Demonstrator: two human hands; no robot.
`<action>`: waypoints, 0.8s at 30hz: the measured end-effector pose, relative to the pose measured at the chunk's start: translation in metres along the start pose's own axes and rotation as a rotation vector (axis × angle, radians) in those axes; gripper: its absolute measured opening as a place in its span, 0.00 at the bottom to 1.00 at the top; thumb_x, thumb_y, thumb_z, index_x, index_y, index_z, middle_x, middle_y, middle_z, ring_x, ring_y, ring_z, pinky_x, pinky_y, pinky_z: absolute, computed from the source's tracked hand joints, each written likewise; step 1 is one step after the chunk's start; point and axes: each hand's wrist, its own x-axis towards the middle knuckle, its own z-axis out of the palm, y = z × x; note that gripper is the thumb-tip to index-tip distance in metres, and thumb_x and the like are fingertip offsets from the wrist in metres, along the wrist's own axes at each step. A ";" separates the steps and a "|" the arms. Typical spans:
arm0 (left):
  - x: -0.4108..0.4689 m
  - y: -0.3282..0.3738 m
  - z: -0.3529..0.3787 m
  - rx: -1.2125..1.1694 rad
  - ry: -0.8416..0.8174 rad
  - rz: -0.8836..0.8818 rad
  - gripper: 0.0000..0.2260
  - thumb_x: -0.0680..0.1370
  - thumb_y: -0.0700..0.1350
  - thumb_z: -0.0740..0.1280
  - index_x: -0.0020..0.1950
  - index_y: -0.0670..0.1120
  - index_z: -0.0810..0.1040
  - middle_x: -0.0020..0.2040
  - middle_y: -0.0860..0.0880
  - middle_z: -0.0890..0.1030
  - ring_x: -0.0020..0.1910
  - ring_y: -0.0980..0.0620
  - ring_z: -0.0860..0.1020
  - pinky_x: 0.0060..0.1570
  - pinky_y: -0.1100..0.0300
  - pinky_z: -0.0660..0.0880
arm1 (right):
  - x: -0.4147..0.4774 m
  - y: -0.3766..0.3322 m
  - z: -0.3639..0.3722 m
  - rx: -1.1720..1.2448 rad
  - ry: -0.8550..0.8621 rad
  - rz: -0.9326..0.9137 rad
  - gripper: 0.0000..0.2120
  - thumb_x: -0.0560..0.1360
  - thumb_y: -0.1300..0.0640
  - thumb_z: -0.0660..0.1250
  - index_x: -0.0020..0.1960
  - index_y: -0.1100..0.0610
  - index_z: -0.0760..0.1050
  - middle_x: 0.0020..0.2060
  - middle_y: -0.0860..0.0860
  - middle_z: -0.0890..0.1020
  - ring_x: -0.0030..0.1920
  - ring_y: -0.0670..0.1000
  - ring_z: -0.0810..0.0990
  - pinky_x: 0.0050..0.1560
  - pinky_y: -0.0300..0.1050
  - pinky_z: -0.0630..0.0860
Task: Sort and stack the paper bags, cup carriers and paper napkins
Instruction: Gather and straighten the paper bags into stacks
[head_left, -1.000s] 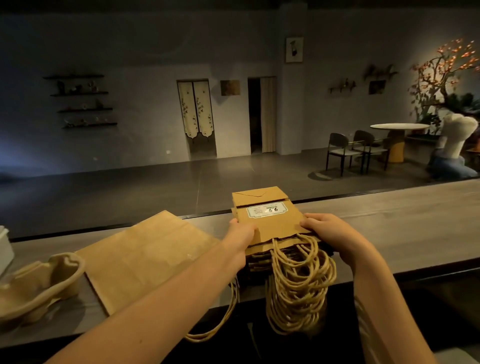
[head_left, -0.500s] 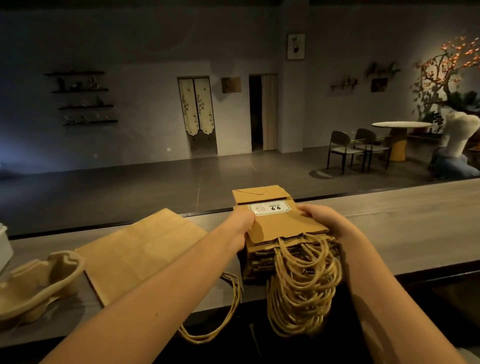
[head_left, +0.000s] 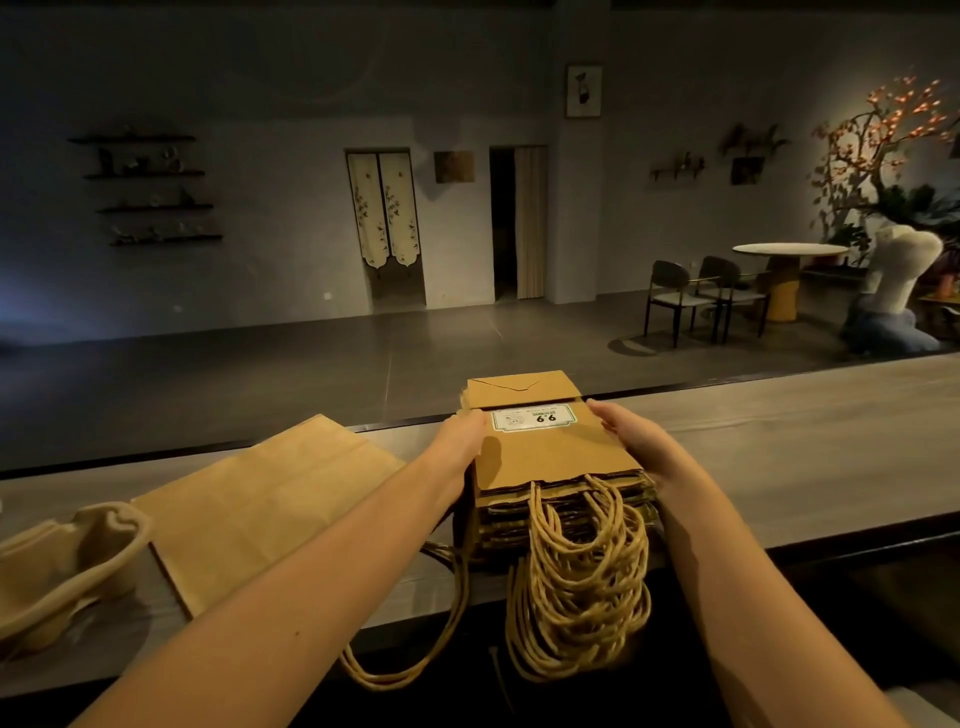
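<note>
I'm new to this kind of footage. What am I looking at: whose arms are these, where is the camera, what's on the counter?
No machine here: a person works with bare hands, and the picture comes from a camera worn on their head, looking forward and down. On the long counter sits a stack of paper bags, their twine handles hanging over the near edge. The left hand and right hand rest against the stack's two sides, apparently squaring it; nothing is lifted. Left of it lies one larger flat bag, and further left a moulded cup carrier.
</note>
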 end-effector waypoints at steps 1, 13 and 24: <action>0.000 0.001 0.002 0.030 0.011 -0.003 0.14 0.82 0.47 0.55 0.62 0.41 0.72 0.40 0.47 0.75 0.37 0.53 0.73 0.31 0.63 0.68 | 0.000 0.000 0.002 -0.078 0.031 -0.018 0.16 0.81 0.56 0.56 0.65 0.62 0.69 0.49 0.53 0.77 0.38 0.46 0.73 0.27 0.32 0.72; 0.004 0.001 0.006 0.055 0.059 0.055 0.11 0.83 0.48 0.54 0.47 0.44 0.72 0.40 0.48 0.73 0.36 0.54 0.69 0.35 0.65 0.64 | -0.005 -0.001 0.008 -0.231 0.084 -0.084 0.20 0.81 0.55 0.56 0.71 0.60 0.64 0.68 0.59 0.69 0.64 0.56 0.71 0.37 0.34 0.72; -0.001 -0.001 0.006 -0.067 0.045 -0.011 0.08 0.83 0.45 0.55 0.55 0.43 0.70 0.37 0.47 0.69 0.35 0.54 0.67 0.34 0.62 0.66 | 0.006 0.000 0.007 -0.247 0.129 -0.070 0.25 0.81 0.48 0.53 0.73 0.61 0.60 0.69 0.57 0.68 0.68 0.54 0.68 0.60 0.43 0.66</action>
